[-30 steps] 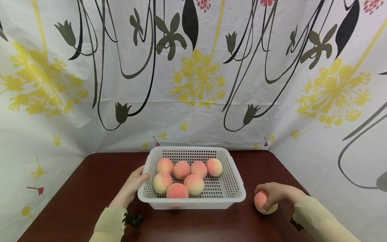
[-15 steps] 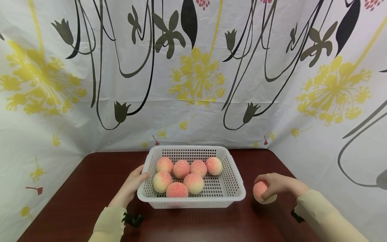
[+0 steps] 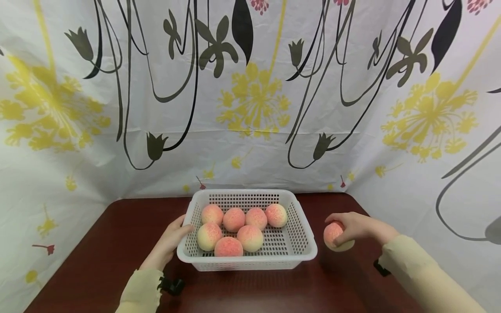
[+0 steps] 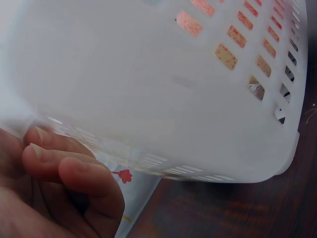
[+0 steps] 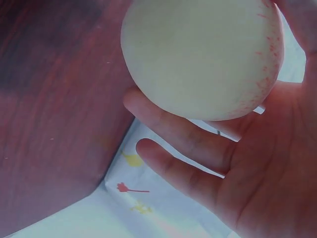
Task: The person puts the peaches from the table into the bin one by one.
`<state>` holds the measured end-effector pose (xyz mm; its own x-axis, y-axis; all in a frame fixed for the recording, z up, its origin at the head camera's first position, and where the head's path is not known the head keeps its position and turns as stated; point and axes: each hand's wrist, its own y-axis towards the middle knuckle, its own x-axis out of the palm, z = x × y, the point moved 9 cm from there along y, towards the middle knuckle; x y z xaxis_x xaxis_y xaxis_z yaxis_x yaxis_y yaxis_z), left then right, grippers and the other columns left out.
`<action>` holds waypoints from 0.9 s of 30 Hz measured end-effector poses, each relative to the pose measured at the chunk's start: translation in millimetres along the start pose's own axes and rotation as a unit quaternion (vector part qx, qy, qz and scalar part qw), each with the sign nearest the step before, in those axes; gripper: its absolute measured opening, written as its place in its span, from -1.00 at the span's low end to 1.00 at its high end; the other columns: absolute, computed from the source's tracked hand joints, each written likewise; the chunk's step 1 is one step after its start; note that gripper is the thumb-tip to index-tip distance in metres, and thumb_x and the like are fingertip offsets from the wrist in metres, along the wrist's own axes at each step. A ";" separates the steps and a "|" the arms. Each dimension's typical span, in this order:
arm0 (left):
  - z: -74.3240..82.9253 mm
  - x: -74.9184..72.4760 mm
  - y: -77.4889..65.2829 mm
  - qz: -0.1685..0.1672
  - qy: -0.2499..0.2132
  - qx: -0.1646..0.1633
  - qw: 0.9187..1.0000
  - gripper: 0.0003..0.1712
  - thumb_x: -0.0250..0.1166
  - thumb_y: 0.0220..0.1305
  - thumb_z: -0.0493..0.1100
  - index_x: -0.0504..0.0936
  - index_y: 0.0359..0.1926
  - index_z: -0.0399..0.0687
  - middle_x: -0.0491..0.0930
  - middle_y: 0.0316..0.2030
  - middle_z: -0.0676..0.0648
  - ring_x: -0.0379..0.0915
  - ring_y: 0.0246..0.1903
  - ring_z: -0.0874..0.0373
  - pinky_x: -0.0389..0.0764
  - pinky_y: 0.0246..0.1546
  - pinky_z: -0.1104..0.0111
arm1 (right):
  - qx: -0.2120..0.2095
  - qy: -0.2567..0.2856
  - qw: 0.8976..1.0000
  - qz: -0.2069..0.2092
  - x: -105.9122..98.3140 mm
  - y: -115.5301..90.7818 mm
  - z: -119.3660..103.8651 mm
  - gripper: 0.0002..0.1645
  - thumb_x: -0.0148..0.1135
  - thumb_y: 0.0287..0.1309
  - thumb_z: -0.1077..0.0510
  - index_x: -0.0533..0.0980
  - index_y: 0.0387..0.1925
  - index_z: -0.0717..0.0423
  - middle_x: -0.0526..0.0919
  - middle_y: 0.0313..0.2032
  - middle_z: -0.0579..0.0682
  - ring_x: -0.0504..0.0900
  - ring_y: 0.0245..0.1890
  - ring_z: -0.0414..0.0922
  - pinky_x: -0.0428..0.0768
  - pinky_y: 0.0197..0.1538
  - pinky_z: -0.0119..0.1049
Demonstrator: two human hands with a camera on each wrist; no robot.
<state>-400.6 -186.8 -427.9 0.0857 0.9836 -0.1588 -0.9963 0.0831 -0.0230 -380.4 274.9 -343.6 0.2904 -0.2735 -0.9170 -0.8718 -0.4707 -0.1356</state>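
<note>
A white plastic basket (image 3: 250,264) with slotted walls stands on the table, several pink-and-cream peaches (image 3: 250,238) lying inside it. At the basket's left side my left hand (image 3: 169,243) grips the rim, thumb over the edge. The left wrist view shows the curled fingers (image 4: 94,181) against the outside of the wall (image 4: 124,89). Right of the basket, my right hand (image 3: 358,228) holds another peach (image 3: 333,234) above the table, thumb and fingers round it. From the right wrist, the peach's pale underside (image 5: 198,54) shows, with two fingers extended below it.
The dark red-brown table (image 3: 129,234) reaches back to a white floral-printed sheet (image 3: 250,165), which also hangs on both sides. A black wrist strap (image 3: 171,285) sits on the left wrist, and another (image 3: 381,268) on the right.
My right hand has lifted the peach off the table and moved slightly left and away from me. The left hand and basket have stayed in place.
</note>
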 end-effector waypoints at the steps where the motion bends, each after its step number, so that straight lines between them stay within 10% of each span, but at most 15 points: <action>1: -0.2 0.3 -0.1 0.000 0.001 0.000 1.000 -0.32 0.08 0.34 -0.24 0.14 0.44 -0.23 0.42 0.18 -0.41 0.55 -0.04 -0.13 0.61 -0.18 0.07 | 0.000 -0.002 1.000 0.001 -1.8 0.9 -1.0 -0.28 0.47 -0.26 -0.01 0.51 0.05 0.10 0.57 -0.27 -0.13 0.49 -0.31 -0.16 0.48 -0.29 -0.20; 27: 0.2 -0.6 -2.0 0.006 -0.002 0.011 1.000 -0.36 0.07 0.34 -0.26 0.18 0.41 -0.26 0.45 0.14 -0.42 0.57 -0.08 -0.11 0.62 -0.21 0.08 | -0.014 -0.049 0.998 0.035 -48.2 37.7 -55.7 -0.33 0.47 -0.21 -0.07 0.56 0.02 0.04 0.61 -0.21 -0.12 0.53 -0.25 -0.15 0.50 -0.20 -0.18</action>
<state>-398.7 -187.5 -427.5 0.0731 0.9853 -0.1544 -0.9972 0.0742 0.0016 -405.3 223.6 -283.6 0.1871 -0.2235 -0.9566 -0.8768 -0.4771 -0.0600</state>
